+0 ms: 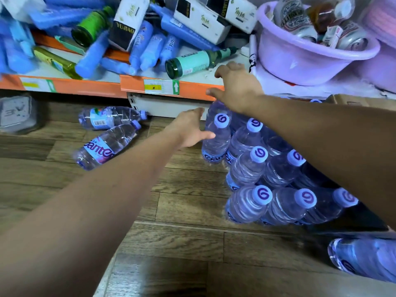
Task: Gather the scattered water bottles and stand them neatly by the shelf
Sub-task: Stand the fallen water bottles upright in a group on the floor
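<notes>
Wood floor (182, 243) below shelf (85, 86) | your left hand (188, 129): grip loose, against upright bottle (216, 142) | your right hand (237, 88): grip spread, empty.

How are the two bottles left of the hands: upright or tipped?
Tipped: the upper bottle and the lower bottle lie on their sides on the floor.

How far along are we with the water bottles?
Done: a group of bottles stands upright by the shelf. In hand: the left hand touches the end bottle of that group; the right hand hovers open above the group. Left: two lying bottles at left and another lying bottle at lower right.
</notes>
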Demonstrator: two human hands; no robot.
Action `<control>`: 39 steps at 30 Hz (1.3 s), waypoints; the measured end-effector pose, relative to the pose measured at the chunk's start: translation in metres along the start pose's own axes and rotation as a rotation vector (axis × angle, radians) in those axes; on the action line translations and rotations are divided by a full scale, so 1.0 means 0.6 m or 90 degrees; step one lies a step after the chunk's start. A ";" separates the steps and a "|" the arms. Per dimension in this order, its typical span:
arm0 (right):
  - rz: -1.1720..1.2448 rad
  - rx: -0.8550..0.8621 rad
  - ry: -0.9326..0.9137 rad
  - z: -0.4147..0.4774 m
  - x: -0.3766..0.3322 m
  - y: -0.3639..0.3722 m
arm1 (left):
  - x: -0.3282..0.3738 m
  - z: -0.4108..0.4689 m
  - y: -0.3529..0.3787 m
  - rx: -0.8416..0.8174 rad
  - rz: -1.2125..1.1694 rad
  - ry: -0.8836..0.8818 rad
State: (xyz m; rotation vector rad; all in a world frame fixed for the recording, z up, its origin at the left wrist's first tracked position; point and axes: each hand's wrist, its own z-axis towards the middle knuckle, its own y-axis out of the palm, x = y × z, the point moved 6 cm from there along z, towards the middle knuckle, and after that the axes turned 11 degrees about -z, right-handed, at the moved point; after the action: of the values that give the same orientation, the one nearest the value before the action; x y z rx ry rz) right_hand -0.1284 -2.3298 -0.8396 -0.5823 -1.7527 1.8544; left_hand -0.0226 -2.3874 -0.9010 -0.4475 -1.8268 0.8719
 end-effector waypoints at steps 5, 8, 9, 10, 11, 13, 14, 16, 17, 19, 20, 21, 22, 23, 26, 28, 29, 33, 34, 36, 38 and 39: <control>0.020 0.090 -0.058 0.016 -0.077 -0.025 | -0.108 -0.016 -0.059 0.012 0.100 -0.124; 0.045 0.093 -0.095 0.031 -0.150 -0.002 | -0.202 -0.034 -0.096 0.035 0.205 -0.189; 0.052 0.083 -0.099 0.036 -0.171 0.012 | -0.230 -0.039 -0.104 0.040 0.222 -0.207; 0.056 0.066 -0.106 0.041 -0.193 0.028 | -0.258 -0.044 -0.110 0.041 0.233 -0.224; 0.055 0.041 -0.114 0.047 -0.213 0.046 | -0.282 -0.048 -0.113 0.040 0.245 -0.232; 0.049 -0.037 -0.124 0.063 -0.246 0.089 | -0.319 -0.049 -0.116 0.039 0.268 -0.222; 0.040 -0.079 -0.130 0.071 -0.261 0.111 | -0.332 -0.046 -0.116 0.041 0.275 -0.212; 0.010 -0.144 -0.131 0.087 -0.283 0.154 | -0.349 -0.030 -0.109 0.032 0.287 -0.185; 0.001 -0.171 -0.128 0.094 -0.292 0.174 | -0.356 -0.020 -0.103 0.019 0.287 -0.171; 0.008 -0.222 -0.120 0.110 -0.315 0.209 | -0.373 -0.006 -0.095 -0.003 0.267 -0.159; 0.020 -0.248 -0.112 0.120 -0.326 0.223 | -0.381 -0.001 -0.093 -0.007 0.245 -0.160; 0.032 -0.273 -0.105 0.130 -0.337 0.235 | -0.386 0.001 -0.092 -0.003 0.227 -0.163; 0.045 -0.295 -0.101 0.139 -0.347 0.246 | -0.385 0.002 -0.090 0.007 0.219 -0.162; 0.056 -0.317 -0.097 0.146 -0.355 0.254 | -0.378 0.002 -0.083 0.017 0.226 -0.156; 0.093 -0.356 -0.072 0.158 -0.377 0.276 | -0.354 0.004 -0.055 0.007 0.295 -0.124; 0.072 -0.355 -0.054 0.153 -0.381 0.286 | -0.351 0.002 -0.044 0.016 0.334 -0.095; 0.048 -0.354 -0.051 0.148 -0.381 0.290 | -0.350 -0.001 -0.043 0.022 0.347 -0.075; 0.049 -0.343 -0.063 0.120 -0.387 0.305 | -0.351 -0.021 -0.034 0.007 0.391 0.007; 0.080 -0.333 -0.049 0.115 -0.386 0.308 | -0.350 -0.025 -0.033 0.007 0.384 0.014; 0.155 -0.311 -0.007 0.106 -0.381 0.313 | -0.346 -0.031 -0.036 0.005 0.381 0.011; 0.213 -0.294 0.033 0.092 -0.375 0.307 | -0.340 -0.039 -0.042 -0.003 0.417 0.020; 0.239 -0.281 0.049 0.085 -0.371 0.301 | -0.337 -0.044 -0.045 -0.006 0.444 0.034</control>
State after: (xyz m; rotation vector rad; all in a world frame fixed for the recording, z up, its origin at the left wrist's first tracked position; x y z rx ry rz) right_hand -0.0024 -2.5154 -1.0251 -1.2066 -2.1246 1.6397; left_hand 0.0872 -2.5272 -1.0041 -1.1410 -1.6324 1.2961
